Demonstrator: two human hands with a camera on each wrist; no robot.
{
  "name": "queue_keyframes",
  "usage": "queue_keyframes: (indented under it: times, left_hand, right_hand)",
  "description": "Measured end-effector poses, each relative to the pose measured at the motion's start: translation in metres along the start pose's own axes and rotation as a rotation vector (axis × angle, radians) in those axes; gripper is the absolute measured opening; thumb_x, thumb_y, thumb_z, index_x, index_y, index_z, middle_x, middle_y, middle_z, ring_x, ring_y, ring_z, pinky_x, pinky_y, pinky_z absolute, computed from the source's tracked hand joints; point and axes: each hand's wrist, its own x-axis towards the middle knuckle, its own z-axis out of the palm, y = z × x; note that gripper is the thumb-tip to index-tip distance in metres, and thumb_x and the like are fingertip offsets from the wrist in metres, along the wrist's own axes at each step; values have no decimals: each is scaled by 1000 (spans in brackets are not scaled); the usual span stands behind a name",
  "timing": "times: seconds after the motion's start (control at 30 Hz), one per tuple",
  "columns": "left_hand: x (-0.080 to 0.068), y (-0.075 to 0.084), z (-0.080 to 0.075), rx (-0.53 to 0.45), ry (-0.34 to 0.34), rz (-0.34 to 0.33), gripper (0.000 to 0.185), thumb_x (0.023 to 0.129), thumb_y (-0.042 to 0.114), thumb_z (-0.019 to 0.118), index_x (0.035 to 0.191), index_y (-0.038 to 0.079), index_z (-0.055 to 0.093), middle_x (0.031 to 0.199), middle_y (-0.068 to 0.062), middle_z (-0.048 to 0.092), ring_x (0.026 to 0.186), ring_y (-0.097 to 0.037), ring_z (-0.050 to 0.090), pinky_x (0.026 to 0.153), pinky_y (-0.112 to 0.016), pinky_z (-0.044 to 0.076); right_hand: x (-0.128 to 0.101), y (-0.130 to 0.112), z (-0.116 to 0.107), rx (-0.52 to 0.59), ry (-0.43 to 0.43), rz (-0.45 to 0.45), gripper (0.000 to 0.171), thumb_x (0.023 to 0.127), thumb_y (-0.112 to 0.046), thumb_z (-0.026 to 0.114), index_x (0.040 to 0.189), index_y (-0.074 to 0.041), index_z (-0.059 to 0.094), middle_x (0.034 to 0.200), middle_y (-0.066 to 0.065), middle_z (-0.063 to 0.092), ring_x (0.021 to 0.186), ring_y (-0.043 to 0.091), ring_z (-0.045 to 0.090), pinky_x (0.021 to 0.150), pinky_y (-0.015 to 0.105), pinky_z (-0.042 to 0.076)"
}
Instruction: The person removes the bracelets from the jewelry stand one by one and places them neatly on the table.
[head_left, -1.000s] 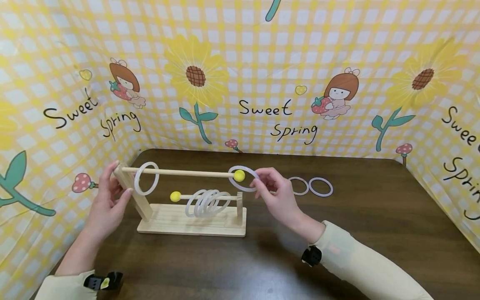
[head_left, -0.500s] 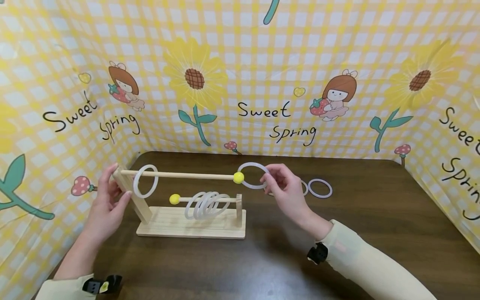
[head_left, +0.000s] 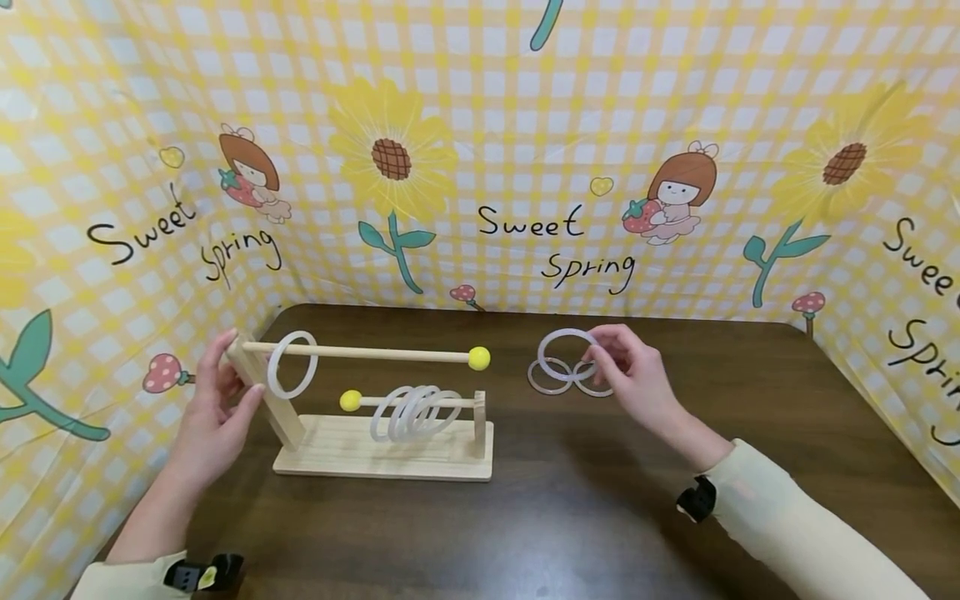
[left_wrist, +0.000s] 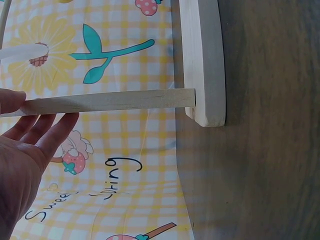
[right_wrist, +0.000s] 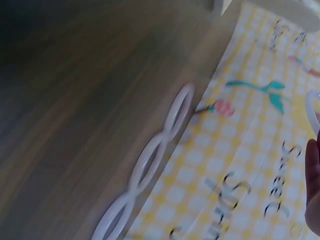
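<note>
A wooden stand has a long upper rod [head_left: 375, 352] and a shorter lower rod, each tipped with a yellow ball [head_left: 479, 358]. My left hand [head_left: 213, 425] grips the top of its tall post [left_wrist: 110, 101], thumb on one side and fingers on the other. One white ring [head_left: 273, 371] hangs on the upper rod near that post; several white rings [head_left: 405, 423] hang on the lower rod. To the right of the stand, my right hand [head_left: 637, 375] pinches a pale ring [head_left: 567, 332] by its edge, above rings lying on the table.
Three pale rings [right_wrist: 187, 89] lie in a row on the dark wooden table [head_left: 585, 517], shown in the right wrist view. The stand's flat base [head_left: 352, 460] rests at the left. A yellow checked cloth [head_left: 525, 150] rises behind and along both sides.
My right hand has drawn the ring off the ball end of the upper rod and carried it right, over the rings on the table. The left hand stays on the post.
</note>
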Motion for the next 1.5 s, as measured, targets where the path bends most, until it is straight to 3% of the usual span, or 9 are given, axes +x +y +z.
queue_keyframes:
  times: [0.4,0.73,1.07,1.3,1.5]
  left_hand:
    - [1,2,0,-14,-12,2,71,92,-18,45,151,11,17,122,19,50,108,4,51,80,-9,44]
    - [0,-1,1,-37,-8,23,71,91,-21,44,150,9,17,123,19,51,107,2,52,80,-10,45]
    - [-1,-1,0,-28,0,19,71,91,-21,44,150,8,17,123,18,51,108,3,51,80,-10,45]
    - [-1,-2,0,-28,-3,15,71,92,-20,45,150,8,18,123,19,51,107,3,52,79,-10,45]
    - [0,-1,-1,-19,-5,12,70,92,-19,45,151,9,18,123,17,52,108,4,51,80,-10,45]
  right_hand:
    - [-11,62,-68,-241,-54,9,20,90,15,57,108,7,58,77,13,64,51,11,54,48,17,44]
    - [-13,81,-118,-433,-94,97,20,94,7,56,114,4,56,83,16,66,55,2,55,50,16,42]
    - [-20,100,-140,-530,-152,227,17,98,0,53,115,2,55,85,14,65,56,8,56,49,24,45]
    - [-24,112,-148,-519,-175,260,15,99,0,52,114,4,52,83,14,65,54,5,54,49,24,44]
    - [-31,127,-151,-532,-234,308,13,98,4,52,111,5,51,79,14,64,52,16,57,48,26,43]
